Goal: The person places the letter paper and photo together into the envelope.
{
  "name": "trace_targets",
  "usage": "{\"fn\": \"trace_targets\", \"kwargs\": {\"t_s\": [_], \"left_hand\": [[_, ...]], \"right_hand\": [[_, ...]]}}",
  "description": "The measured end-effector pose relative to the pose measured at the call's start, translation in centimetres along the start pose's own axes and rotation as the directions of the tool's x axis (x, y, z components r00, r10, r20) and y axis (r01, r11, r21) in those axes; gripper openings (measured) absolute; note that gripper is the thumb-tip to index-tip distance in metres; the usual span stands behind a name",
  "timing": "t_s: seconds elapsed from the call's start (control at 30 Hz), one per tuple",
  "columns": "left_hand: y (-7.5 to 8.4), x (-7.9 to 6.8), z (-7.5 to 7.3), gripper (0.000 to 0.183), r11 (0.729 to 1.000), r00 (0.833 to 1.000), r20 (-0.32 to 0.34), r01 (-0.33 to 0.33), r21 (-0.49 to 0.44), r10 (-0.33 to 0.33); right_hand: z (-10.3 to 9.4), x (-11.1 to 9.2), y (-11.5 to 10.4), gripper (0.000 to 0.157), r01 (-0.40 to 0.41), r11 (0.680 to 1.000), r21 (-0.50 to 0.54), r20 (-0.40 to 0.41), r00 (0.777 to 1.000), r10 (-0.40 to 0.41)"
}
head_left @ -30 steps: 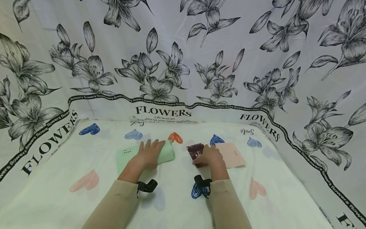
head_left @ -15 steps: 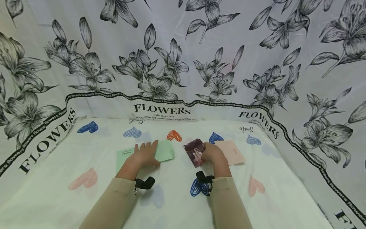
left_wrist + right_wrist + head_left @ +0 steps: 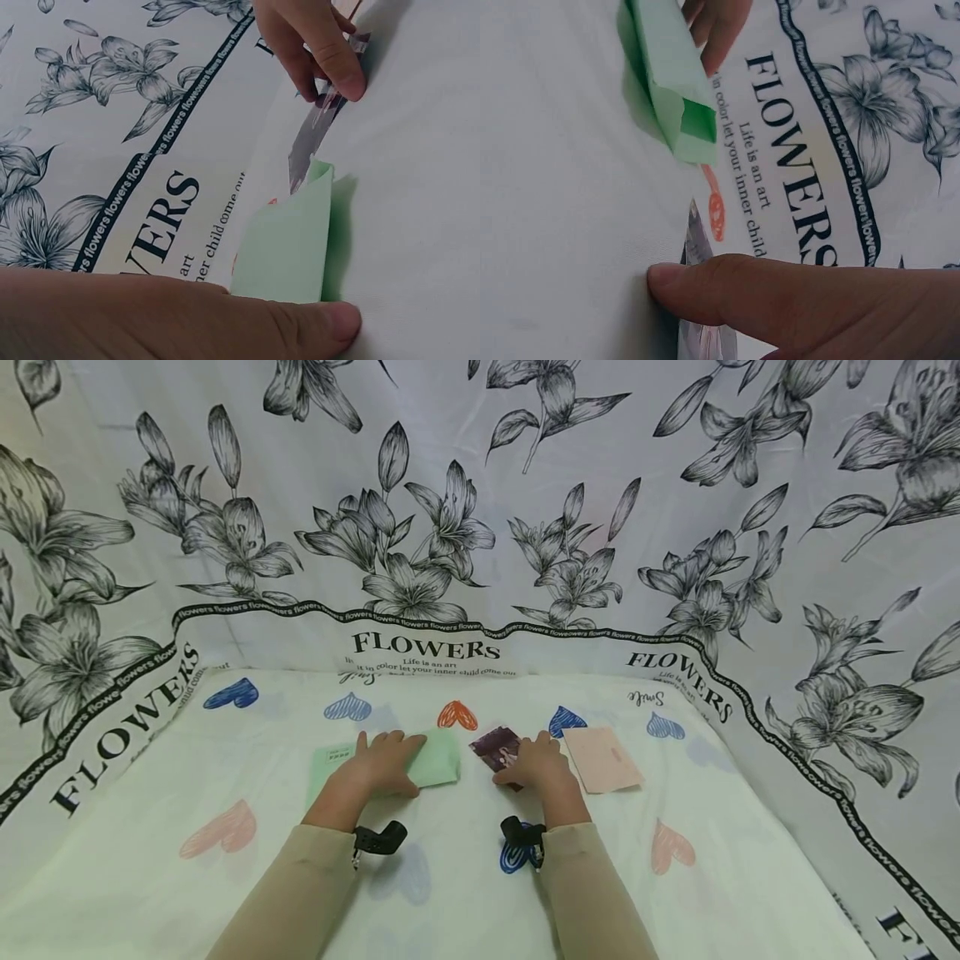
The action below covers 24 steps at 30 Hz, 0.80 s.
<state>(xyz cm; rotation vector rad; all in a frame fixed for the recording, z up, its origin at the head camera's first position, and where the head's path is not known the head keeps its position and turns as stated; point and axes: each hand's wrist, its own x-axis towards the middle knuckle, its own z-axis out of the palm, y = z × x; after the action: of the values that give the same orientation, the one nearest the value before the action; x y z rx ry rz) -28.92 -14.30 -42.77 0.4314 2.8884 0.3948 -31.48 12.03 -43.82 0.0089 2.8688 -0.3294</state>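
Observation:
In the head view a light green envelope (image 3: 439, 760) lies on the heart-print cloth. My left hand (image 3: 377, 770) grips it across the middle, thumb on the near edge and fingers over the far edge. The right wrist view shows the end of the envelope gaping, its inner green opening (image 3: 697, 120) turned toward my right hand. A dark glossy photo card (image 3: 492, 745) is held by my right hand (image 3: 542, 768), thumb (image 3: 705, 289) on the near side. The card is tilted and slightly bowed, apart from the envelope. The right hand hides part of it.
A pale pink envelope or card (image 3: 606, 762) lies flat just right of my right hand. White cloth (image 3: 465, 893) with printed hearts covers the surface. Behind it rises a flower-print curtain (image 3: 480, 585).
My right hand has shifted left with the photo card, which now lies nearer the green envelope and is more tilted. The pink piece is uncovered. The envelope's right end has puffed open.

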Motion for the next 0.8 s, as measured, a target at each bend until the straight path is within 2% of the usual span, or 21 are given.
{"fn": "trace_targets", "kwargs": {"t_s": [0.27,0.5,0.63,0.8], "left_hand": [[0.5,-0.5,-0.3,0.082,0.999,0.998,0.041,-0.045,-0.012,0.045],[0.5,-0.6,-0.3,0.082,0.998,0.996,0.064,-0.064,-0.008,0.064],[0.6,-0.6,-0.3,0.083,0.998,0.995,0.072,-0.066,-0.008,0.067],[0.5,-0.6,-0.2,0.085,0.998,0.996,0.073,-0.055,-0.007,0.056]], "right_hand": [[-1.4,-1.0,0.1,0.090,0.078,0.990,0.116,0.032,0.996,-0.082],[-2.0,-2.0,-1.8,0.091,0.133,0.976,0.172,0.006,0.991,-0.136],[-1.8,-2.2,-2.6,0.097,0.138,0.982,0.131,0.022,0.990,-0.142],[-1.7,-2.3,-2.4,0.095,0.105,0.994,-0.002,-0.015,0.994,-0.105]]}}
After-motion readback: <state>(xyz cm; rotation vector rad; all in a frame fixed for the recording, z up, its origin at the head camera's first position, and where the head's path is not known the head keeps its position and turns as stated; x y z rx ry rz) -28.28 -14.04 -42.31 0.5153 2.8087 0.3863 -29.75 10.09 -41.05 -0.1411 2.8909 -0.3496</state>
